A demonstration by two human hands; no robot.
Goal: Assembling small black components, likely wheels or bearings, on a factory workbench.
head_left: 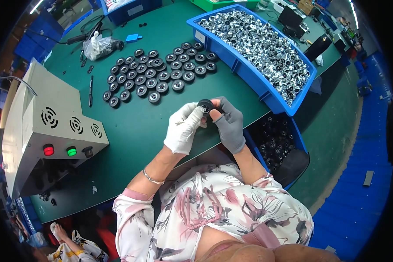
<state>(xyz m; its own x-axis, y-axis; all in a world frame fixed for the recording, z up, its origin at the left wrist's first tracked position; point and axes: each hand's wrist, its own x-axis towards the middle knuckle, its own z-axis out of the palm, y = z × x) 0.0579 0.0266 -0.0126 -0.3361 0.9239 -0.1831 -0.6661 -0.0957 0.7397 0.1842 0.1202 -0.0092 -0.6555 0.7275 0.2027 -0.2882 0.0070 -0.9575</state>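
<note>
Both hands meet over the table's near edge around one small black wheel point(205, 105). My left hand point(182, 129), in a white glove, pinches the wheel from the left, thumb against its face. A small shiny bit shows at the wheel's centre by the left fingertips; whether it is a separate part I cannot tell. My right hand point(230, 126), in a grey glove with bare thumb and fingertip showing, grips the wheel's right side. Beyond the hands, rows of similar black wheels point(154, 97) lie flat on the green table point(131, 131), a few of them stacked.
A blue bin point(253, 85) heaped with silver metal parts stands at the right. Below it, another blue bin point(299, 139) holds black wheels. A beige machine point(52, 118) with red and green buttons stands left. A pen point(91, 91) and plastic bag point(98, 47) lie beyond.
</note>
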